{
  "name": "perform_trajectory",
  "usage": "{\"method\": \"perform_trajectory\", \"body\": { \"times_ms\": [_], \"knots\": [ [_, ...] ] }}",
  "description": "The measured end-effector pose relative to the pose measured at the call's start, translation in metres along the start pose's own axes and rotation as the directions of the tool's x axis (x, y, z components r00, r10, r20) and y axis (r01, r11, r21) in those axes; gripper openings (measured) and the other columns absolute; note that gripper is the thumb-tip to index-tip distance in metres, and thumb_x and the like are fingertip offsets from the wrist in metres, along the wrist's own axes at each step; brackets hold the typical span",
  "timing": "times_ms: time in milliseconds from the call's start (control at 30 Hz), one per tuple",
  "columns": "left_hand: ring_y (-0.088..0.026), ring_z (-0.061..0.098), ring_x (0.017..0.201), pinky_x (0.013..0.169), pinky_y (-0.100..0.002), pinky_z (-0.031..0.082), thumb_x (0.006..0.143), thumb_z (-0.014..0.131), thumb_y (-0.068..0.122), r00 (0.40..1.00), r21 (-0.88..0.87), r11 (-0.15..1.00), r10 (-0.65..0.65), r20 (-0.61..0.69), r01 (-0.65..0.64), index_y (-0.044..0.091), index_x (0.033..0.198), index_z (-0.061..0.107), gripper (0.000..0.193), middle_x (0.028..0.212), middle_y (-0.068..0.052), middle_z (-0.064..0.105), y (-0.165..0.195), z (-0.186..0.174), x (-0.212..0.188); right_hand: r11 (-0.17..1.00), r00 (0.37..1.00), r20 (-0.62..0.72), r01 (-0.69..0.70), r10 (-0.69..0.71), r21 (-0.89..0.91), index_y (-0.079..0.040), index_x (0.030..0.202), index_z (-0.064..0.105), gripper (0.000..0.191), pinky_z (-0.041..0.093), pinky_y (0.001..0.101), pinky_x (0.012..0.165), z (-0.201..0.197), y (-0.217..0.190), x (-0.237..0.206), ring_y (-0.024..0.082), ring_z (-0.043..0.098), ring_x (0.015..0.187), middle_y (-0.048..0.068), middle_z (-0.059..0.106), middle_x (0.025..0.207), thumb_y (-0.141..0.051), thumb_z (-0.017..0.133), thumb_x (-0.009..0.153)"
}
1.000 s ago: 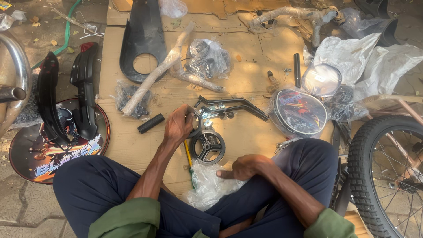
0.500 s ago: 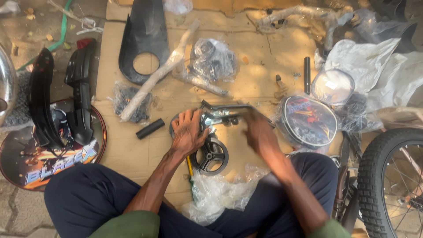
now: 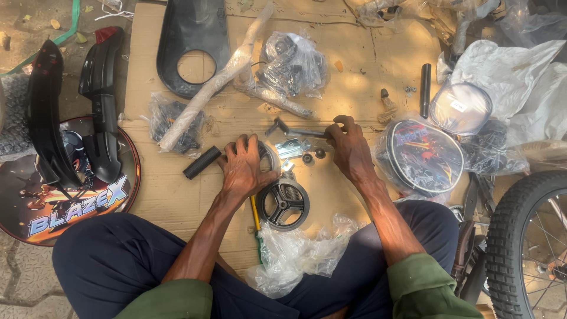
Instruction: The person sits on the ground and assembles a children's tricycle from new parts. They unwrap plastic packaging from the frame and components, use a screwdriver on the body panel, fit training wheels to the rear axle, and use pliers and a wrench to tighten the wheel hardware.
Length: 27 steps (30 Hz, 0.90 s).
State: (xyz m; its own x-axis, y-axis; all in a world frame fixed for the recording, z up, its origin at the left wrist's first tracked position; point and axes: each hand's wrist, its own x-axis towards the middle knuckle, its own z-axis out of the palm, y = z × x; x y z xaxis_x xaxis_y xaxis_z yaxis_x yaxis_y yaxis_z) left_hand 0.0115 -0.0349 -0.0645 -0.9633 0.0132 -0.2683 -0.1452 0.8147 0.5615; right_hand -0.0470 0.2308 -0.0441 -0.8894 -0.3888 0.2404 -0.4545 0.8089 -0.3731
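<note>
While a person sits cross-legged on a sheet of cardboard [image 3: 354,71] in the head camera's 1 view, the left hand [image 3: 245,168] lies flat at centre frame, fingers spread over a small plastic wheel [image 3: 283,204] and the rim of another round part beneath the palm. The right hand [image 3: 348,147], just right of centre, closes its fingers around a dark metal bracket [image 3: 298,131], gripping the bar near its right end.

Done well, this step seems to call for the left palm to keep the wheel steady against the cardboard while the right hand guides the bracket level, taking care not to scatter the small nuts [image 3: 313,156] lying between the 2 hands.

That wheel is black with 5 spokes and a round hub, lying flat just below the left hand, near the person's knees. A crumpled clear bag [image 3: 295,254] rests at lower centre, touching the wheel's lower edge.

A short black tube [image 3: 202,162] sits just left of the left hand. At upper centre lies a paper-wrapped bar [image 3: 212,88], beside a black chain guard [image 3: 192,47]. A knobby bicycle tyre [image 3: 520,236] fills the lower right, and black mudguards [image 3: 77,112] rest on a printed disc at left.
</note>
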Motion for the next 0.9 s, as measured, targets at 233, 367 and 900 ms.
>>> {"method": "perform_trajectory", "body": {
  "times_ms": [233, 367, 900],
  "knots": [
    [-0.048, 0.039, 0.133, 0.1, -0.077, 0.033, 0.062, 0.088, 0.046, 0.997, 0.029, 0.997, -0.07, 0.019, 0.07, 0.008, 0.137, 0.045, 0.095, 0.14, -0.02, 0.044, 0.003, -0.012, -0.005, 0.992, 0.99, -0.136, 0.053, -0.037, 0.118, -0.004, 0.108, 0.063, 0.018, 0.048, 0.048, 0.082, -0.009, -0.002, 0.04, 0.037, 0.06, 0.097, 0.015, 0.061, 0.102, 0.002, 0.066, 0.092],
    [-0.048, 0.038, 0.133, 0.104, -0.072, 0.031, 0.067, 0.084, 0.048, 0.989, -0.118, 0.982, -0.148, -0.016, 0.145, 0.008, 0.142, 0.043, 0.095, 0.141, -0.02, 0.044, 0.001, -0.02, 0.002, 0.999, 0.999, -0.038, -0.004, 0.005, 0.049, -0.004, 0.103, 0.065, 0.017, 0.048, 0.0482, 0.082, -0.001, -0.006, 0.052, 0.038, 0.06, 0.1, 0.015, 0.062, 0.102, -0.002, 0.07, 0.087],
    [-0.049, 0.033, 0.136, 0.107, -0.071, 0.027, 0.068, 0.076, 0.048, 0.967, -0.29, 0.944, -0.208, -0.145, 0.16, 0.007, 0.145, 0.043, 0.093, 0.149, -0.022, 0.038, 0.002, -0.026, -0.001, 0.868, 0.939, 0.292, -0.293, 0.183, 0.4, -0.006, 0.117, 0.068, 0.034, 0.055, 0.0412, 0.078, 0.029, -0.034, 0.013, 0.025, 0.065, 0.095, 0.01, 0.067, 0.111, -0.01, 0.075, 0.084]
  ]
}}
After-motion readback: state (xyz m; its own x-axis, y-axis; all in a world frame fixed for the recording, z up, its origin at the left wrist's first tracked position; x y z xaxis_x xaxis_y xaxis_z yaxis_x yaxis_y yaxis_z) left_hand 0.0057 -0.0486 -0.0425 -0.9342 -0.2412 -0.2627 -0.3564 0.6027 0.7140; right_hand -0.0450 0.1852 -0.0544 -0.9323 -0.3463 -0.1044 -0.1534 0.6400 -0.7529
